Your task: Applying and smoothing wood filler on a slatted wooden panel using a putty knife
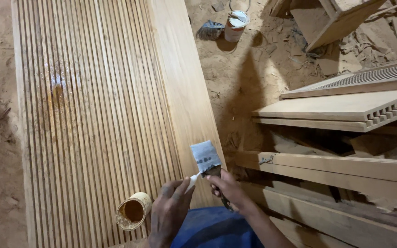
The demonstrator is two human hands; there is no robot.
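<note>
Far to the left of the grip lies a long fluted wooden panel (93, 115), pale brown with narrow parallel grooves running its length and a wet amber patch (58, 92) shining high up on the ribs. Nearer, just left of and below the hands, a small open tin (133, 211) lies tilted on the panel, its inside coated orange-brown.

The left hand (171, 211) is closed, its thumb and fingers pinched together on a thin white piece (192, 182) that runs up toward the brush. Just to its right, touching the same cluster, the right hand (229, 188) is clamped around the dark handle of a flat paintbrush (206, 157). The brush head stands above the grip, wrapped in or covered by a pale blue-grey sheet with small dark dots; the bristles themselves cannot be made out.

Right of the grip, stacked wooden planks (336, 170) and another slotted panel (345, 108) rest on sawdust-covered ground. Well above, a white can (236, 25) stands on the dirt.
</note>
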